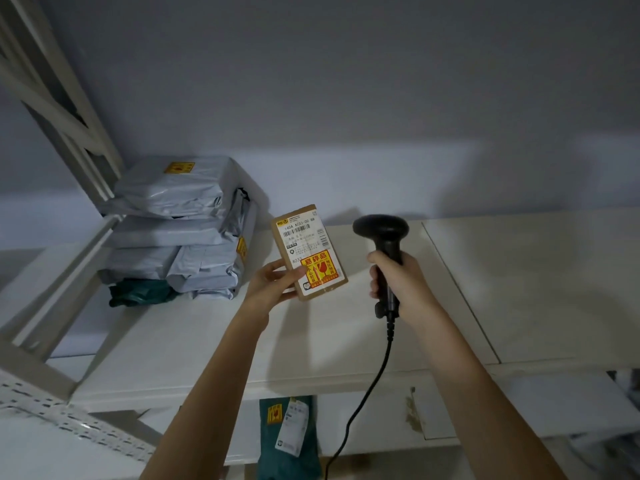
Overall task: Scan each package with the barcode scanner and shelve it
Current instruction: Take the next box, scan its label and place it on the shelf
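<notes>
My left hand (pixel 273 284) holds a small brown cardboard package (pixel 308 249) by its lower left corner, thumb on its face. The package is tilted, with a white barcode label and a yellow-and-red fragile sticker facing me. My right hand (pixel 398 280) grips the handle of a black barcode scanner (pixel 382 237), held upright just right of the package. Its black cable (pixel 367 389) hangs down past the shelf edge. Both are held above the white shelf board (pixel 207 341).
A stack of grey plastic mailer bags (pixel 180 233) with a dark green one (pixel 142 292) underneath sits at the shelf's left end by the white frame post (pixel 59 109). On the lower shelf lies a green mailer (pixel 291 434). The grey wall stands behind.
</notes>
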`<state>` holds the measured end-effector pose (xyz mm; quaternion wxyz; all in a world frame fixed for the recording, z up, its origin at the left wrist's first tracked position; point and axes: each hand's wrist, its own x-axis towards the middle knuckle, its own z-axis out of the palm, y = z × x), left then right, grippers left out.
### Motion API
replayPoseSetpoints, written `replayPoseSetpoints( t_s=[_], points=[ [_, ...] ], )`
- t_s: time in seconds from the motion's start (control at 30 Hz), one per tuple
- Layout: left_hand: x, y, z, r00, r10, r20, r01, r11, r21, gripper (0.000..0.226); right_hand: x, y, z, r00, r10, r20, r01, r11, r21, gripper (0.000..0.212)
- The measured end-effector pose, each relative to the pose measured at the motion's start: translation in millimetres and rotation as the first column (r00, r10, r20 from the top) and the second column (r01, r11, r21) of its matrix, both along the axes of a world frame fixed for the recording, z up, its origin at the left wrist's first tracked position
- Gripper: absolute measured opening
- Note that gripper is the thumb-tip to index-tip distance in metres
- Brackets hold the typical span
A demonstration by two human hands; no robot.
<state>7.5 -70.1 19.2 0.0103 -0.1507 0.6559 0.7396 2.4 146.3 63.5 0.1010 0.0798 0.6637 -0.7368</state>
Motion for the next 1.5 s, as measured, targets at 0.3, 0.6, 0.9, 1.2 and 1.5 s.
replayPoseSetpoints(
  t_s=[0.3,0.6,0.9,1.2,1.5],
  points=[
    [3,29,3,0.999,-0.030,-0.011,0.029,0.996,-0.082,0.060,67,-22,35,0.970,0.092,-0.224,-0.041,0.974,0.222,0.013],
    [14,38,0,0.998,-0.053,-0.029,0.049,0.991,-0.126,0.059,85,-31,22,0.969,0.119,-0.215,-0.066,0.969,0.240,0.018],
    [19,42,-3,0.999,-0.046,-0.010,0.045,0.994,-0.096,0.061,88,-26,20,0.970,0.093,-0.224,-0.038,0.970,0.240,0.016],
    [21,42,-2,1.000,-0.021,0.004,0.022,0.996,-0.088,0.062,84,-16,18,0.962,0.135,-0.238,-0.072,0.964,0.255,0.011],
    [25,29,-4,0.990,0.121,0.067,-0.120,0.993,-0.013,0.056,-2,4,-5,0.999,0.004,-0.043,0.004,0.984,0.177,0.028]
  ],
)
